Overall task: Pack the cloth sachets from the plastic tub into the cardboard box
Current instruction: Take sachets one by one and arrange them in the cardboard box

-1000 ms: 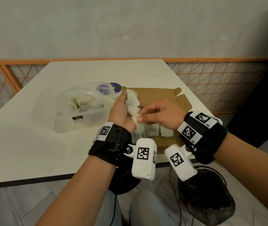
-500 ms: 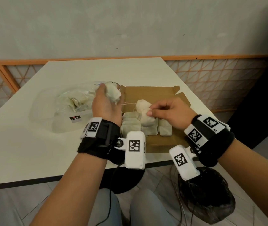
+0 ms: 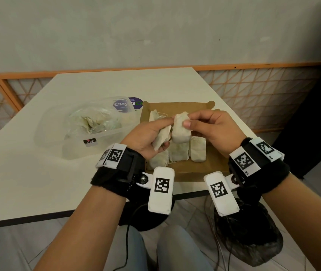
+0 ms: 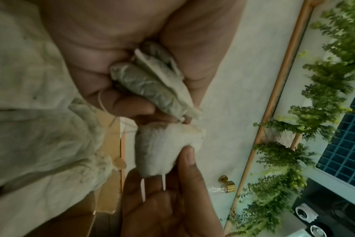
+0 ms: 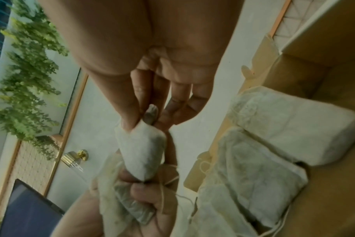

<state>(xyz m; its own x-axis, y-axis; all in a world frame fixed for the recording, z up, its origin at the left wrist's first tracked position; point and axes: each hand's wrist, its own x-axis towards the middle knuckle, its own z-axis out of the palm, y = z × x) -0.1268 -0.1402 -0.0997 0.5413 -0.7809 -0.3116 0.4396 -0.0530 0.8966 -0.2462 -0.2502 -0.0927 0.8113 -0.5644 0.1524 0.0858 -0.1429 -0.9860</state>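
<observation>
Cloth sachet (image 3: 181,128) pinched at top by right hand (image 3: 212,130) thumb and fingers, raised over cardboard box (image 3: 212,165); second sachet bundle (image 3: 161,138) gripped in curled left hand (image 3: 146,137), touching the first. Packed sachets (image 3: 197,149) upright in row inside box. Clear plastic tub (image 3: 105,136), more sachets inside, just left of box on white table (image 3: 28,173)

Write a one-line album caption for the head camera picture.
Left hand and right hand each hold a cloth sachet above the cardboard box.
</observation>
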